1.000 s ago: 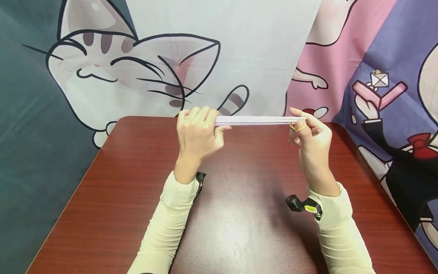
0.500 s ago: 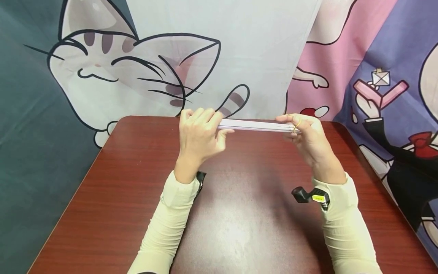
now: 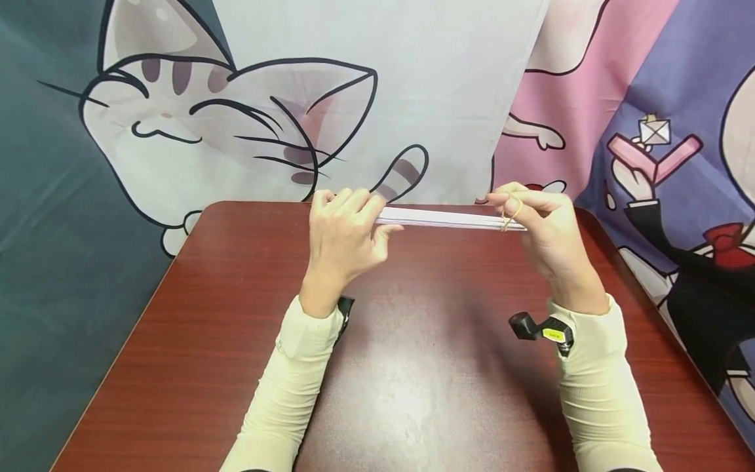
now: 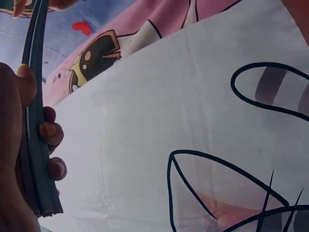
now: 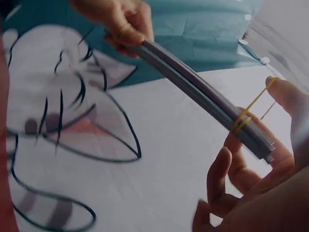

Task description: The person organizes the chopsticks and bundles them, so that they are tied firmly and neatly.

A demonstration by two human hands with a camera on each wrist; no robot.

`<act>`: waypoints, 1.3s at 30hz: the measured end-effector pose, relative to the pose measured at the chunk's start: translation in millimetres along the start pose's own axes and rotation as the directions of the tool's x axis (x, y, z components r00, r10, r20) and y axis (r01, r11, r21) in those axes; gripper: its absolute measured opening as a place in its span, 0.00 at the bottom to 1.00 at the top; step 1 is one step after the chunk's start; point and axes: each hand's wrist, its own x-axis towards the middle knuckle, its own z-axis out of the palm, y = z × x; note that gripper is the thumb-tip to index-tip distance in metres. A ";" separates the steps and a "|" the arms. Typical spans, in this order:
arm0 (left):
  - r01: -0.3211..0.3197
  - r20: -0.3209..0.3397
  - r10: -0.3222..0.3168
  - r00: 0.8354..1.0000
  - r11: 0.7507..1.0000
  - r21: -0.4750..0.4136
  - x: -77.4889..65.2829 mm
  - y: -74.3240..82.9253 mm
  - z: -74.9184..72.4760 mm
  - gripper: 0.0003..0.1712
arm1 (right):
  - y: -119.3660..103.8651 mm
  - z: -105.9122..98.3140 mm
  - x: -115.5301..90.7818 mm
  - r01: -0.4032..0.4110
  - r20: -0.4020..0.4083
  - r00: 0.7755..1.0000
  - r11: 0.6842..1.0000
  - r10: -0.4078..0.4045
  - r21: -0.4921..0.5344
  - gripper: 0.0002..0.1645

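Left hand [image 3: 345,226] grips one end of a bundle of slim white strips [image 3: 442,217], thumb on one side, fingertips round the other. Right hand [image 3: 551,233] at the far end: thumb hooked into a yellow rubber band [image 5: 255,103], drawing one loop away from the strips; other fingers bent close by, cannot tell how firmly they press. Bundle spans the gap between the hands, nearly level, band round it just short of its right tip. Judged light and fairly stiff lengthwise, bowing a little; strips probably slide on each other, so best held by the whole stack near an end. Band stretchy, apt to snap. Beyond: cream sleeves [image 3: 596,387], reddish-brown table [image 3: 236,314] below, cartoon-cat cloth [image 3: 448,78] behind.
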 end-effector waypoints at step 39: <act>0.170 -0.044 -0.168 0.985 0.984 0.056 0.5 1.5 -4.4 0.24 | 26.6 50.2 -30.2 0.448 -0.419 0.791 0.888 -0.446 -0.101 0.33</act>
